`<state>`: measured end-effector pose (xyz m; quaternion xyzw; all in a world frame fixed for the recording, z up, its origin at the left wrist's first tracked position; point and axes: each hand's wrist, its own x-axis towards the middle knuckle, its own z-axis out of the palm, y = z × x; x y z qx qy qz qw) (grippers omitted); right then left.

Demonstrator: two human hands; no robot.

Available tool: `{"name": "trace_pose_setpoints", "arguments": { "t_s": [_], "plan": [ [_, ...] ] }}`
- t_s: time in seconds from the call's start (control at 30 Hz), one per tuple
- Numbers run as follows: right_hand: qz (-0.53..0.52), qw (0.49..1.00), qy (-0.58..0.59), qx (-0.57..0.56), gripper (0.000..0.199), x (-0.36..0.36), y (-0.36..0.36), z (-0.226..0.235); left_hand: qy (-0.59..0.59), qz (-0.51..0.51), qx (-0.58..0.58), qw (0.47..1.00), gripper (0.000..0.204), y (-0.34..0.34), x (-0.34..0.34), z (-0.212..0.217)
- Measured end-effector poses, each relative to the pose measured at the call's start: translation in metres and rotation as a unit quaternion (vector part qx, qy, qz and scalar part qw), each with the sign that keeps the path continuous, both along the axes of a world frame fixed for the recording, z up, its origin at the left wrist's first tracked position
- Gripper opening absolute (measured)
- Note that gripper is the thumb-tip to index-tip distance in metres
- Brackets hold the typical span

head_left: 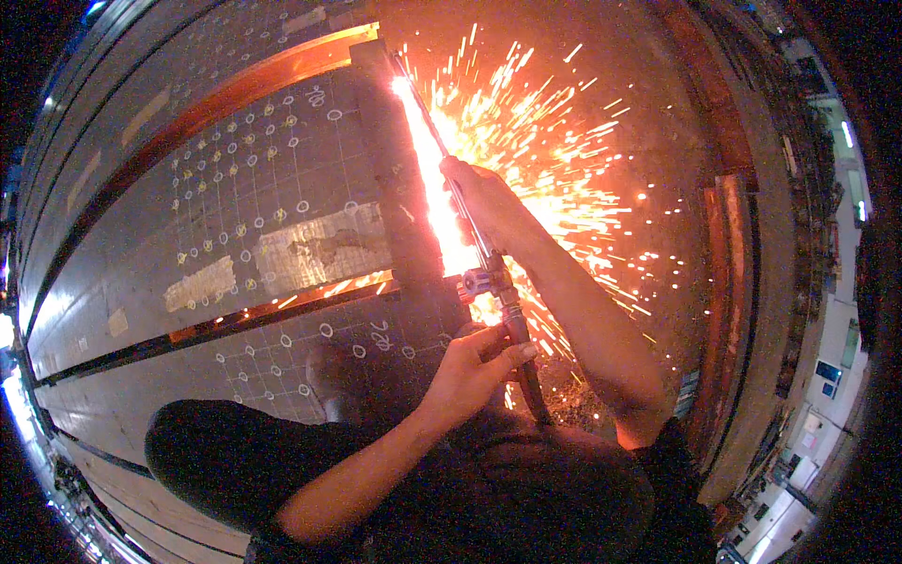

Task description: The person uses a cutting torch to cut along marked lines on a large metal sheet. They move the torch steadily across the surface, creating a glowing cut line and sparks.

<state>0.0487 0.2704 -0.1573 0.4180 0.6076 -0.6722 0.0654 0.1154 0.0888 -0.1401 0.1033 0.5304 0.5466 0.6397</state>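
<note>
A cutting torch (487,280) slants across the middle, its long tubes running up toward a bright glow and its handle end near my lap. My right hand (477,193) is closed round the tubes, partway to the tip. Lower down, my left hand (477,371) is closed on the handle just below the valves, thumb along it. White-hot glare runs along the right-hand edge of a dark steel strip (399,169) at the ends of the marked steel plates (319,141). Sparks (564,169) spray to the right; the glare hides the torch tip.
Chalk circles and grid lines cover the plates on the left. An orange-lit gap (310,289) separates two of them. Rusty steel beams (731,282) lie along the right side. My dark-clothed knee (216,446) is close to the plates at lower left.
</note>
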Motion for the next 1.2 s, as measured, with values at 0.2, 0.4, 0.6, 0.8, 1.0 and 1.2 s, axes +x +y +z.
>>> {"name": "trace_pose_setpoints", "arguments": {
  "t_s": [0.2,0.4,0.6,0.8,1.0,1.2],
  "plan": [
    [-0.003,1.0,-0.007,-0.007,0.049,0.0,0.0,-0.002,-0.023,0.024,0.014,0.999,0.038,0.001,-0.002,0.007],
    [0.022,1.0,-0.006,0.005,0.049,0.003,0.003,-0.004,-0.002,0.014,0.015,1.0,0.038,0.001,0.0,0.006],
    [0.015,1.0,0.0,-0.004,0.048,0.003,-0.001,0.001,-0.029,0.02,0.019,0.999,0.037,0.0,-0.002,0.009],
    [-0.007,0.999,0.009,-0.03,0.047,0.004,-0.003,0.001,-0.032,0.042,0.039,0.998,0.036,-0.001,0.004,0.004],
    [-0.001,1.0,-0.009,-0.017,0.046,0.004,-0.002,0.002,-0.036,0.012,0.0,0.999,0.038,0.0,-0.001,0.012],
    [-0.002,1.0,-0.005,-0.014,0.048,0.004,-0.003,-0.001,-0.018,0.032,0.009,0.999,0.029,0.001,0.003,0.012]
  ]
}}
